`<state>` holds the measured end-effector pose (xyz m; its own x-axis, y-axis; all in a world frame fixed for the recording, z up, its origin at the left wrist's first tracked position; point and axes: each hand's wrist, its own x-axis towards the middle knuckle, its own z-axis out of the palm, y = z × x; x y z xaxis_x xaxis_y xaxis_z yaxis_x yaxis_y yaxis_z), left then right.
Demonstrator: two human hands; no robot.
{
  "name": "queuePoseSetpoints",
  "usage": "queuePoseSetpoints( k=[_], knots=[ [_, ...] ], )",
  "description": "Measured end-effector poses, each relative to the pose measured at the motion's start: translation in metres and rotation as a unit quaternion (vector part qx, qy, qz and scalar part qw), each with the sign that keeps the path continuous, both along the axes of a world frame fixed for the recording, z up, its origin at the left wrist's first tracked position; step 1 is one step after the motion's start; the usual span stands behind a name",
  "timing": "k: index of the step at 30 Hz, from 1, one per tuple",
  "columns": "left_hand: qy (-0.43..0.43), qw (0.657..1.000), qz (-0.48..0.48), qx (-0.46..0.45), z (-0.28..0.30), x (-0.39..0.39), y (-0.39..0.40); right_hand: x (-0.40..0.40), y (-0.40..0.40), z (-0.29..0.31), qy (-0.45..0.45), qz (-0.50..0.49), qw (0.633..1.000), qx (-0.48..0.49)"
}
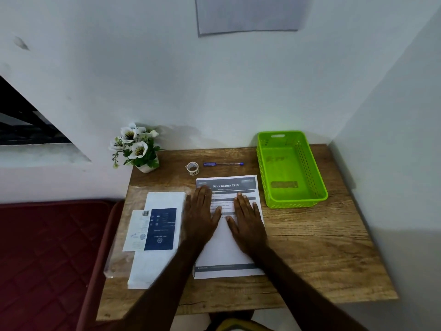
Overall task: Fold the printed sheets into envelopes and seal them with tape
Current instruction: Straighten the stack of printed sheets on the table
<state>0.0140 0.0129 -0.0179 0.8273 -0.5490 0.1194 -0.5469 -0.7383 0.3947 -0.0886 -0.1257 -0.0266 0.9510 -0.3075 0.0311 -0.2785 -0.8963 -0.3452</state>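
Note:
A printed sheet (226, 249) headed "Store Kitchen Cloth" lies flat in the middle of the wooden table (322, 247). My left hand (200, 216) rests flat on the sheet's left edge, fingers straight. My right hand (247, 220) lies flat on the sheet's middle, fingers spread. A small roll of clear tape (192, 167) stands behind the sheet. To the left lies a stack of white envelopes (164, 199) in a clear wrapper, with a dark blue and white label (152, 229) on top.
A green perforated basket (290, 168) sits at the table's back right, against the wall corner. A blue pen (223, 164) lies behind the sheet. A small pot of white flowers (137, 146) stands at the back left. A dark red mattress (47, 259) lies left of the table.

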Motion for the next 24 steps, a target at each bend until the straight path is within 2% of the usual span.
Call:
queuePoseSetpoints(
  k=[4,7,11,15,24],
  knots=[
    [0.005,1.000,-0.001,0.020,0.005,0.028,-0.001,0.015,-0.011,0.014,-0.116,-0.032,0.993,-0.012],
    [0.028,0.999,-0.018,0.038,0.007,0.047,-0.002,0.037,-0.026,0.026,-0.131,-0.036,0.991,-0.012],
    [0.039,0.998,-0.032,0.041,0.007,0.054,0.002,0.067,-0.045,0.043,-0.024,-0.003,1.000,0.002],
    [0.046,0.996,-0.045,0.059,0.005,0.060,0.005,0.088,-0.058,0.046,0.066,0.044,0.996,-0.036],
    [0.047,0.981,-0.110,0.153,0.022,0.092,-0.007,0.109,-0.072,0.054,0.146,0.095,0.977,-0.123]
  ],
)
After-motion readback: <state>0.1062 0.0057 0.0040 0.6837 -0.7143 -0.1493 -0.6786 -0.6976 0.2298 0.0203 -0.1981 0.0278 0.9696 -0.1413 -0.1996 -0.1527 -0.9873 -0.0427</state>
